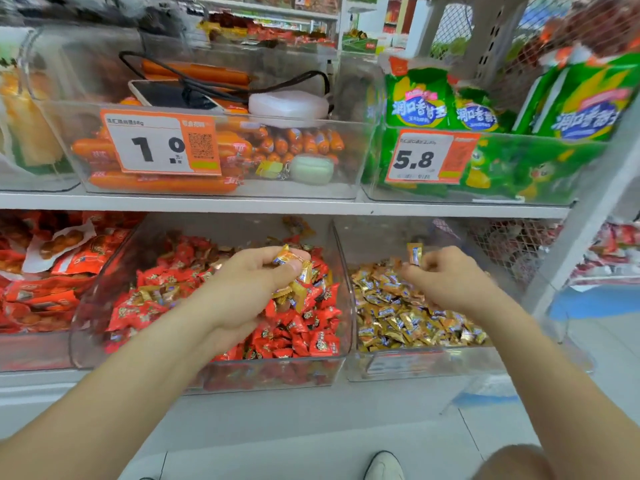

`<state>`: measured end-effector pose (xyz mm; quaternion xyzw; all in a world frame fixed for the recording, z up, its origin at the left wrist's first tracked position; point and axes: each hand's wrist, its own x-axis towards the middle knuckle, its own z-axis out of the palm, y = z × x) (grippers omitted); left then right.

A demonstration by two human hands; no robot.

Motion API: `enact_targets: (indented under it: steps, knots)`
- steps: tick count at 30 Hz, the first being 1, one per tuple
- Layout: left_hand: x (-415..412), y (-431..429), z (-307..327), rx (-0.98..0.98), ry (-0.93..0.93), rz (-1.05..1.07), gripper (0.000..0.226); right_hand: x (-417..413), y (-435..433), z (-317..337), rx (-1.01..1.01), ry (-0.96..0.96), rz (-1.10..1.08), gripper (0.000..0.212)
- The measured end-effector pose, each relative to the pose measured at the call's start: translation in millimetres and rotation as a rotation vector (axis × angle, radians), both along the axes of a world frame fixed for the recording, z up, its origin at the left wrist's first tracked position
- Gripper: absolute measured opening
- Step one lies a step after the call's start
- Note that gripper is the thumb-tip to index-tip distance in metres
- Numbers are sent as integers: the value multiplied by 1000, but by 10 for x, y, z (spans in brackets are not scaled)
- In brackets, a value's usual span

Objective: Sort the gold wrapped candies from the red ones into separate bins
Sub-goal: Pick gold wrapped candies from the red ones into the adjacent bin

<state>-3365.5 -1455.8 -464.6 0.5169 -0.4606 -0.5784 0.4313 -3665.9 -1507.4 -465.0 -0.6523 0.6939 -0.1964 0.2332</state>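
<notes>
Two clear bins stand side by side on the lower shelf [31, 379]: the red bin [97, 306] mid-shelf with red candies [304, 337], and the gold bin [415, 365] toward the right edge with gold candies [398, 317]. Over the red bin, the left grip [249, 282] is curled round several gold-wrapped pieces [298, 282]. Over the gold bin, the right grip [446, 278] pinches a single gold candy [414, 253].

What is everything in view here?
red candies: many, red, lower middle bin
gold candies: many, gold, lower right bin
sausages: many, orange, upper middle bin
phone: one, dark, on the sausages
cable: one, black, over the phone
rounded case: one, pale green, upper middle bin
green packets: several, green, upper right bin
price tags: two, orange-white, upper bin fronts
red packets: many, red, lower left bin
shoe: one, white, floor
left hand: one, holds several gold candies over the red candies
right hand: one, pinches one gold candy over the gold candies
</notes>
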Motion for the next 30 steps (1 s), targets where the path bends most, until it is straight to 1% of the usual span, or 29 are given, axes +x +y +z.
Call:
enact_targets:
  steps: [1,2,3,4,5,7,9,10,12,14,15,17,18,19,21,23,24,25,27,28,30]
  knots:
    - [-132,-6,-7,10,36,-2,19,-98,-4,-76,-22,117,11,24]
    - [-261,-20,-18,18,66,-5,19,-185,6,-152,-6,168,49,17]
    - [-401,-30,-18,29,92,-7,19,-261,25,-203,26,167,91,28]
    - [-540,-47,-18,41,115,-5,19,-329,45,-213,33,146,116,38]
    - [-690,-56,-1,52,135,-6,18,-399,68,-199,14,113,128,40]
    - [-986,-98,34,56,153,-20,17,-509,100,-161,-68,26,132,32]
    - [-1272,-182,58,24,104,-42,18,-583,86,-159,-194,-69,90,26]
    - [-1401,-255,41,-15,23,-49,18,-606,80,-160,-230,-158,57,23]
    - [-1627,-425,-37,-143,-212,-62,18,-613,89,-135,-230,-369,-23,24]
    - [-1796,-591,-133,-258,-427,-100,17,-639,82,-150,-233,-454,-80,23]
    - [-1853,-664,-172,-282,-539,-144,25,-652,82,-159,-232,-445,-92,21]
    - [-1903,-773,-236,-305,-792,-279,53,-694,77,-188,-210,-399,-92,20]
    - [-1908,-804,-250,-325,-889,-344,64,-718,77,-204,-193,-388,-92,20]
    - [-1903,-818,-257,-356,-954,-392,72,-730,78,-208,-172,-380,-94,19]
    - [-1879,-820,-264,-424,-1000,-442,79,-753,55,-227,-152,-360,-91,17]
    - [-1845,-773,-221,-497,-1002,-423,71,-753,39,-235,-147,-330,-71,18]
    - [-1805,-748,-181,-546,-997,-381,61,-740,31,-236,-145,-319,-60,19]
    - [-1745,-719,-139,-598,-979,-319,47,-711,32,-226,-144,-303,-49,19]
    - [-1550,-632,-37,-650,-879,-202,11,-614,57,-183,-136,-268,-17,19]
    - [-1432,-580,10,-662,-841,-173,8,-537,85,-151,-126,-258,16,19]
    - [-1162,-460,62,-629,-807,-140,25,-337,150,-71,-111,-250,103,20]
